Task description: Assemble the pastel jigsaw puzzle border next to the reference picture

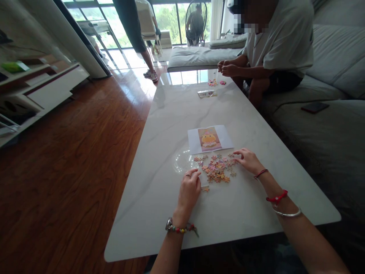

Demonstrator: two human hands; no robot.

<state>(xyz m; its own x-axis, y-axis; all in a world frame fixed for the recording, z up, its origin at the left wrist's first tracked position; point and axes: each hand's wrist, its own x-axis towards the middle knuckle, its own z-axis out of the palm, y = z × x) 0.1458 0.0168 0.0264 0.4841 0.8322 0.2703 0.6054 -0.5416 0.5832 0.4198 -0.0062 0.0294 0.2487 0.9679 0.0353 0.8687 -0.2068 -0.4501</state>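
Observation:
A pile of small pastel jigsaw pieces (217, 168) lies on the white marble table (159, 160) in front of me. Behind it sits a printed picture sheet (210, 139) showing a yellow cartoon figure. My left hand (189, 190) rests on the table at the pile's left edge, fingers curled down, with one loose piece (205, 188) just to its right. My right hand (248, 160) lies at the pile's right edge, fingers stretched toward the pieces and touching them.
Another person sits on the grey sofa (327, 125) at the far end, hands (228, 68) together above more pieces (216, 82) and a small packet (207, 93). A dark phone (314, 107) lies on the sofa. Wooden floor runs along the left; someone stands near the windows.

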